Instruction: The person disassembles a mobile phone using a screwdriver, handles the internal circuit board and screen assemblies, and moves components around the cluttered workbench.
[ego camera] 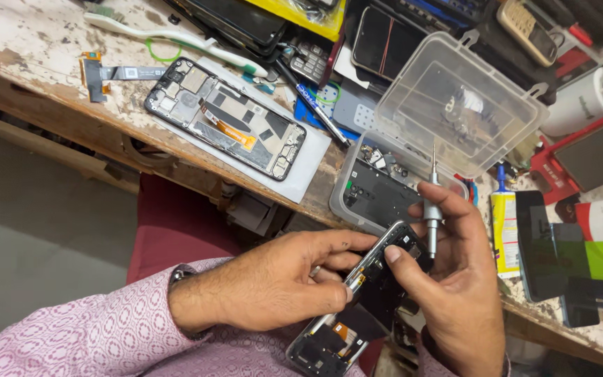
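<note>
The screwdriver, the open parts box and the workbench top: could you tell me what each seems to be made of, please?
Screwdriver: apparently metal, with a grey satin handle and thin bright shaft, held in the right hand.
Parts box: clear plastic, since its contents show through the hinged lid.
Workbench: probably wood, with worn, stained whitish paint and a bare brown edge.

A sleeve [106, 328] of pink cloth, patterned in small white rings, was seen behind the left hand [266, 283]. A black phone frame [357, 293] edged in silver was held between both hands. A silver-grey screwdriver [432, 209] was gripped in the right hand [455, 279]. Above the hands, a clear, colourless plastic box [413, 139] was shown; to the right, a yellow tube [504, 223] capped in blue.
</note>
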